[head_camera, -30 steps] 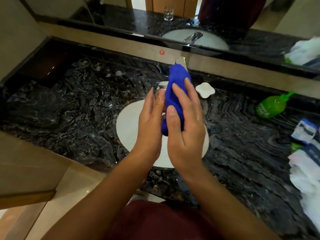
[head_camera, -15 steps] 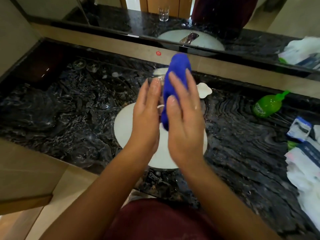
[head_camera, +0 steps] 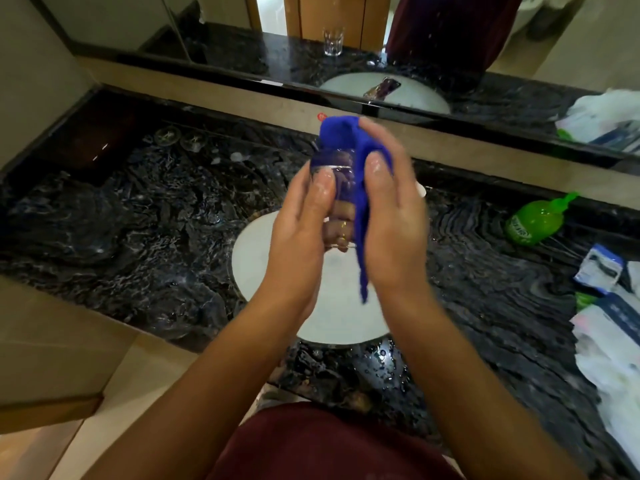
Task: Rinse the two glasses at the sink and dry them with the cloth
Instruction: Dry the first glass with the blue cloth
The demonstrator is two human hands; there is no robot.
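Head view: wet black marble counter (head_camera: 502,306) (mirror (head_camera: 450,46) behind)

A black, white-veined polished stone worktop (head_camera: 145,237) is carrying a round white basin (head_camera: 256,271) sunk into its middle. Water drops are glistening on the stone near the front edge. A green plastic pump bottle (head_camera: 535,221) is lying on its side to the right, and white-and-blue packets (head_camera: 599,271) and white plastic bags (head_camera: 609,344) are lying near the right end.

Blue cloth (head_camera: 360,188), green bottle (head_camera: 533,221)
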